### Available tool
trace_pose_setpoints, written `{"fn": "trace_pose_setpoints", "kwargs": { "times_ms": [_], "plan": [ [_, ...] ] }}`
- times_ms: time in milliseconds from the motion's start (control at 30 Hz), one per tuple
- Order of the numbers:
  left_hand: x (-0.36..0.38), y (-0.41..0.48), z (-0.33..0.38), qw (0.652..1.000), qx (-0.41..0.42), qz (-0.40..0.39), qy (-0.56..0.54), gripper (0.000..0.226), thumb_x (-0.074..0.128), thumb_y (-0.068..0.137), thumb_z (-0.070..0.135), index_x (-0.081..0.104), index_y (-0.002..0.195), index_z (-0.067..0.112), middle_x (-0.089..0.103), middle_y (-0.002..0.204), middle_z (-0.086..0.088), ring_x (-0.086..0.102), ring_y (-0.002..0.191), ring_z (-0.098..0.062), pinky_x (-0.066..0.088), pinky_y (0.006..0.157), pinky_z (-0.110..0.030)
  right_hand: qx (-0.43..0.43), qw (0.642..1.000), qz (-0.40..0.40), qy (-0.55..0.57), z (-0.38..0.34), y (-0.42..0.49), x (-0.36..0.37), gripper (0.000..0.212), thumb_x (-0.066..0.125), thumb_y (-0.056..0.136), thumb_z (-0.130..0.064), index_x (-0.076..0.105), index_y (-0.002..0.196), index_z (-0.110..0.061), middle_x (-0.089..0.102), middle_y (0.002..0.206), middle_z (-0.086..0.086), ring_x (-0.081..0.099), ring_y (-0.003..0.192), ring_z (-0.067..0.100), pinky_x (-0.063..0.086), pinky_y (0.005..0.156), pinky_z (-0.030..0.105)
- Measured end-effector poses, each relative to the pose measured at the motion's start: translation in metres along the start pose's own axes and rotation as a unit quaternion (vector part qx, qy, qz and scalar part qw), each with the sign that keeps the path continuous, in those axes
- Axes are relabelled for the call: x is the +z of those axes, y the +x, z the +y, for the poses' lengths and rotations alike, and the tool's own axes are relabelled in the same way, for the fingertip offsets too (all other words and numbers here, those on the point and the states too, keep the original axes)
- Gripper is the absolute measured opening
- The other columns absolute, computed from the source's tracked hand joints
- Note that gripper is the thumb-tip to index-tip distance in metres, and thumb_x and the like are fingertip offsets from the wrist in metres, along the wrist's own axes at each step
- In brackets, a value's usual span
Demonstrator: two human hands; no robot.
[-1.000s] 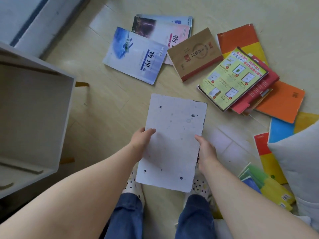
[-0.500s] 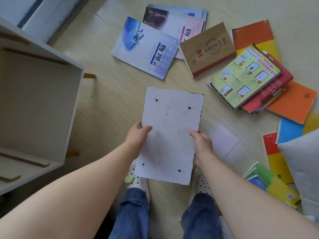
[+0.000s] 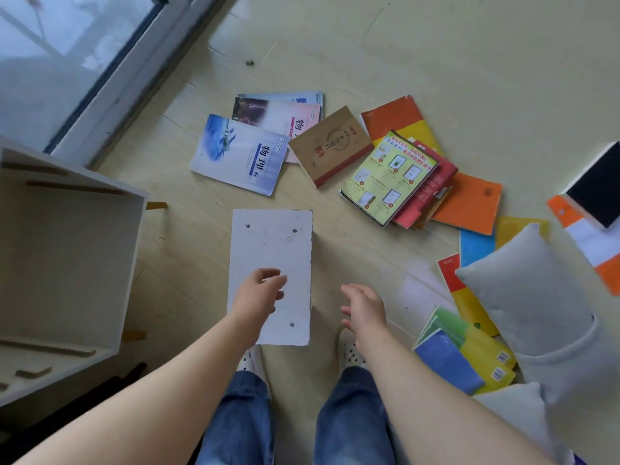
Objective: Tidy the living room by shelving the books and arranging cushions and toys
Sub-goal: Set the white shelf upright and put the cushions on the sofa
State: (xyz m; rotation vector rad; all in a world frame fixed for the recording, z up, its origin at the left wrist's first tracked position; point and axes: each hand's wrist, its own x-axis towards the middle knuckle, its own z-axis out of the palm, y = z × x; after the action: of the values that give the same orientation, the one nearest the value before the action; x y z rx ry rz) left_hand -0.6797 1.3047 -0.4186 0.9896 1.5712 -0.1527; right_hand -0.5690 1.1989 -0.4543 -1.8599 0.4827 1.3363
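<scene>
**A:** Where is the white speckled sheet (image 3: 271, 250)?

**B:** In the middle of the frame, long side running up and down. Its lower edge is just above the person's spotted slippers (image 3: 350, 354). I cannot tell whether it lies flat on the floor (image 3: 436, 45) or hangs just over it.

**A:** And the hands?

**B:** They are apart. The left hand (image 3: 260, 293) sits over the sheet's lower half, reaching in across its left edge. Its fingers are loosely bent and wrap round nothing, and I cannot tell whether it touches the sheet. The right hand (image 3: 364, 310) is just right of the sheet's lower right edge and clear of it, fingers relaxed, holding nothing.

**A:** The books?

**B:** They are scattered on the floor above and to the right of the sheet. A blue physics book (image 3: 240, 156) lies near the sheet's top edge and overlaps a pinkish book (image 3: 295, 117) with a lightning picture. To the right come a brown book (image 3: 330, 146), then a yellow-green book (image 3: 389, 177) lying on a red one, then an orange book (image 3: 468, 203). All are well apart from both hands.

**A:** Is anything nearer the right hand?

**B:** A small pile of blue, green and yellow books (image 3: 463, 357) sits at the lower right, beside the right forearm. It is up against a grey cushion (image 3: 523, 290) near the right edge.

**A:** And the shelf?

**B:** A white shelf unit (image 3: 67, 250) fills the left edge, its open side towards the camera, left of the left forearm. A glass door (image 3: 50, 45) takes the upper left corner.
</scene>
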Motion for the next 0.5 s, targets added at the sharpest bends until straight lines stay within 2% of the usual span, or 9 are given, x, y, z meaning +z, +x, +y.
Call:
{"fn": "trace_pose_setpoints", "kwargs": {
  "times_ms": [133,367,500],
  "plan": [
    [0.060,-0.051,0.013,0.999,-0.005,-0.040,-0.005,0.018,0.053,0.093,0.016,0.055,0.111,0.015,0.061,0.096,-0.003,0.059,0.088,-0.018,0.047,0.079,-0.033,0.015,0.999,0.005,0.038,0.003,-0.026,-0.069,0.007,0.053,0.092,-0.017,0.054,0.098,-0.014,0.051,0.077,-0.001,0.048,0.068,0.015,0.037,0.058,0.025],
    [0.188,-0.101,0.033,0.987,0.004,-0.132,0.091,0.008,0.051,0.093,0.016,0.057,0.096,0.019,0.061,0.086,0.000,0.059,0.080,-0.016,0.042,0.067,-0.028,0.051,0.984,0.093,0.140,0.025,-0.044,-0.200,0.006,0.052,0.092,-0.018,0.054,0.086,-0.016,0.053,0.079,0.002,0.049,0.071,0.018,0.040,0.061,0.027],
    [0.239,-0.120,0.048,0.971,0.007,-0.176,0.162,0.008,0.050,0.094,0.015,0.057,0.091,0.018,0.058,0.082,0.000,0.055,0.070,-0.013,0.038,0.060,-0.025,0.078,0.965,0.139,0.206,0.036,-0.051,-0.244,0.008,0.053,0.090,-0.018,0.054,0.083,-0.014,0.052,0.076,0.003,0.048,0.071,0.019,0.037,0.061,0.028]
  ]
}}
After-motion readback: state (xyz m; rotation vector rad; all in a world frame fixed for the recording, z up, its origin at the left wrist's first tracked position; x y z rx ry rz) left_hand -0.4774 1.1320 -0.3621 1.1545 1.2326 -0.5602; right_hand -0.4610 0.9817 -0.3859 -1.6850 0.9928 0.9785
